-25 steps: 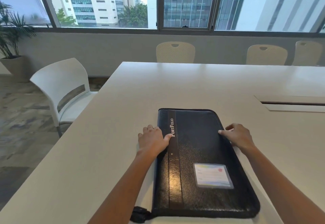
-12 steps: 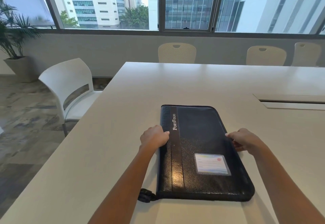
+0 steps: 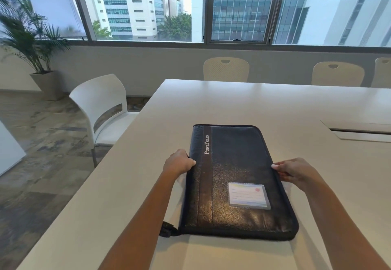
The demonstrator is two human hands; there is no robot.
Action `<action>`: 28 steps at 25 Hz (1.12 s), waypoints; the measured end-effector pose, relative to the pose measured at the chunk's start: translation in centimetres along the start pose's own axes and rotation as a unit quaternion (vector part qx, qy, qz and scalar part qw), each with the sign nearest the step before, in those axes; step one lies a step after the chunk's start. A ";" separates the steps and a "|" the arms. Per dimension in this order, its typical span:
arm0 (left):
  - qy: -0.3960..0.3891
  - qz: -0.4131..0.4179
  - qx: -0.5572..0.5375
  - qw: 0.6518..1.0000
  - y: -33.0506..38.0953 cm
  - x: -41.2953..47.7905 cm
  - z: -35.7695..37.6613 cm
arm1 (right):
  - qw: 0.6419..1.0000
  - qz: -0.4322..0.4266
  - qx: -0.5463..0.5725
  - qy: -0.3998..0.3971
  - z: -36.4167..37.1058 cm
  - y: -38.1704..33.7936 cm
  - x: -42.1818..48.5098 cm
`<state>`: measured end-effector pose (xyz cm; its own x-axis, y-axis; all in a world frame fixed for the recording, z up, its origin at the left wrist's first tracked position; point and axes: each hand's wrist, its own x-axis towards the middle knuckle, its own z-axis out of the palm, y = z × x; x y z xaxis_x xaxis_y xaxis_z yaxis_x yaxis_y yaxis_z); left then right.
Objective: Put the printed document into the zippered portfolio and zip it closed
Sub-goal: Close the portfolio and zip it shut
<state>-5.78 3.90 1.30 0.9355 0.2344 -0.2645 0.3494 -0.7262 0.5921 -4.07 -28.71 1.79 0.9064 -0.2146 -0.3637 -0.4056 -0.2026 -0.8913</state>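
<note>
A black zippered portfolio (image 3: pixel 239 164) lies flat and closed on the white table (image 3: pixel 264 104), with white "PortFolio" lettering on its spine strip and a clear card pocket (image 3: pixel 248 195) on the cover. My left hand (image 3: pixel 178 162) grips its left spine edge, thumb on top. My right hand (image 3: pixel 296 171) grips its right edge, fingers curled around it. A small black strap or pull (image 3: pixel 167 229) sticks out at the near left corner. No printed document is visible.
A white chair (image 3: pixel 101 104) stands at the table's left side. Cream chairs (image 3: pixel 226 68) line the far side under the windows. A cable hatch (image 3: pixel 359 131) is set in the tabletop at right. A potted plant (image 3: pixel 33 43) stands at far left.
Both hands went from resting on the cover to gripping the portfolio's side edges. The portfolio has shifted a little farther from me on the table, and the camera tilted up.
</note>
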 end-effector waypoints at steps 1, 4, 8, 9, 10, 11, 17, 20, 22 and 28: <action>0.006 0.000 -0.008 1.000 -0.5 0.3 -1.0 | 1.000 -0.004 0.006 -0.007 0.9 -0.4 -0.1; 0.023 -0.006 -0.019 1.000 -2.3 1.4 -4.1 | 0.999 -0.013 0.010 -0.028 4.4 -1.5 -0.4; 0.028 -0.028 -0.035 0.999 -5.0 2.5 -7.8 | 0.998 -0.024 0.034 -0.055 9.4 -2.4 -0.4; 0.028 -0.034 -0.039 0.998 -5.7 2.7 -8.5 | 0.997 -0.024 0.038 -0.059 10.5 -2.6 -0.4; 0.030 -0.040 -0.044 0.998 -6.4 3.0 -9.2 | 0.997 -0.024 0.040 -0.062 11.7 -2.7 -0.4; 0.032 -0.044 -0.046 0.997 -7.1 3.3 -9.8 | 0.997 -0.023 0.040 -0.064 12.7 -2.8 -0.5; 0.019 -0.060 -0.018 0.998 -10.8 5.0 -11.7 | 0.998 -0.025 0.015 -0.049 17.9 -2.8 -0.3; 0.017 -0.058 -0.005 0.998 -11.9 5.7 -11.8 | 0.998 -0.038 -0.017 -0.039 19.0 -3.0 -0.2; 0.018 -0.052 0.003 0.998 -12.5 6.3 -12.0 | 0.998 -0.046 -0.029 -0.030 19.5 -3.0 -0.1; 0.020 -0.045 0.010 0.999 -13.5 7.5 -12.2 | 0.991 -0.081 -0.111 0.003 20.3 -2.8 0.1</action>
<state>-2.83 23.38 0.64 0.9021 0.3240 -0.2851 0.4308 -0.7141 0.5518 -0.46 -8.81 -1.29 0.9614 -0.1684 -0.2177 -0.2709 -0.4393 -0.8565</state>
